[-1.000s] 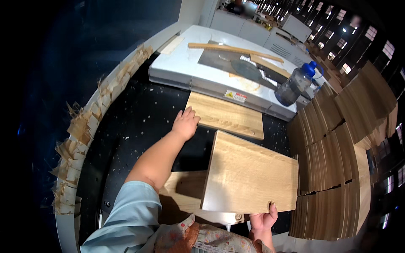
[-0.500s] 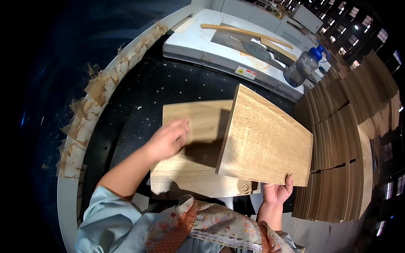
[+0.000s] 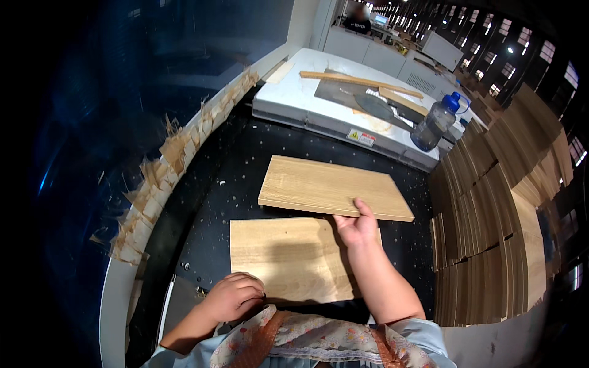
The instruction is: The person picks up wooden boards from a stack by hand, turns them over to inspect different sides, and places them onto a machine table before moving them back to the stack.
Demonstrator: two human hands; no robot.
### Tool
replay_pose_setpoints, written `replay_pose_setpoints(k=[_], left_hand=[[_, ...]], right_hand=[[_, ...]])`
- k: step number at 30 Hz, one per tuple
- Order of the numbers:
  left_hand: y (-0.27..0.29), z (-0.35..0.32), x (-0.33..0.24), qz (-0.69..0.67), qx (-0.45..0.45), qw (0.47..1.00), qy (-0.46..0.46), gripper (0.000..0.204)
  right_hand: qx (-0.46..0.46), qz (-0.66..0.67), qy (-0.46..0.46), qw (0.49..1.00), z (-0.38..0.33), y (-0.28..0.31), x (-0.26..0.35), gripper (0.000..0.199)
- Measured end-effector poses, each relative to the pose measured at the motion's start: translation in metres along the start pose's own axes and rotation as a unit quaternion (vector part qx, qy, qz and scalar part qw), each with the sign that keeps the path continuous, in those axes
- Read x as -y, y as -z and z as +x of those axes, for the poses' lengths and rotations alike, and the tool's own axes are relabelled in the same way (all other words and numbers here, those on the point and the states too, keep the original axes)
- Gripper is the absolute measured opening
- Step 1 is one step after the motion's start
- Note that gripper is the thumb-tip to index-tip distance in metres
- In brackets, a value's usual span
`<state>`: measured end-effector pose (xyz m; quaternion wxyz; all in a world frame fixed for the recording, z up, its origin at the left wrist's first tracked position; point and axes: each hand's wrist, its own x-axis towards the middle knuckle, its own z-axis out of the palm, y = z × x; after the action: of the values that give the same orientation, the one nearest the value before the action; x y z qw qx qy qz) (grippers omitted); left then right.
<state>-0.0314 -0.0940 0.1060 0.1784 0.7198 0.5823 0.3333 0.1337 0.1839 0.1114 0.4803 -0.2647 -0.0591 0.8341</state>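
My right hand (image 3: 358,232) grips a light wood-grain board (image 3: 331,186) by its near edge, thumb on the top face and fingers underneath. This board is held nearly flat above the black worktable (image 3: 202,233). Closer to my body lies a second wood-grain board (image 3: 294,251), with small dark holes in its face. My left hand (image 3: 236,297) is closed at that board's near left corner, its fingers bent together over the edge. The fingertips are partly hidden. My right forearm covers the second board's right side.
Tall stacks of boards (image 3: 485,233) stand on the right. A white machine bed (image 3: 294,92) at the back carries a wood strip (image 3: 362,84) and a blue-capped bottle (image 3: 434,124). Ragged tape pieces (image 3: 165,172) line the left rail. A person (image 3: 358,21) is far back.
My right hand has moved left and forward, lowering its tilted board to nearly flat. My left hand has come back to the near corner of the lower board, which now lies closer to me.
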Motion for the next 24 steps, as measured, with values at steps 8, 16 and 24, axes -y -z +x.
replay_pose_setpoints(k=[8, 16, 24], left_hand=[[0.013, 0.017, 0.008, -0.079, -0.141, 0.987, -0.010, 0.005], [0.027, 0.094, 0.022, -0.081, -0.141, 0.980, -0.113, 0.009], [-0.020, 0.231, 0.063, 0.068, 0.067, 0.994, -0.057, 0.040]], right_hand=[[-0.014, -0.018, -0.001, 1.000, 0.076, -0.010, -0.043, 0.033], [0.322, -0.332, -0.243, 0.853, 0.023, 0.007, 0.029, 0.027], [-0.134, -0.686, 0.310, 0.644, -0.080, 0.149, 0.136, 0.035]])
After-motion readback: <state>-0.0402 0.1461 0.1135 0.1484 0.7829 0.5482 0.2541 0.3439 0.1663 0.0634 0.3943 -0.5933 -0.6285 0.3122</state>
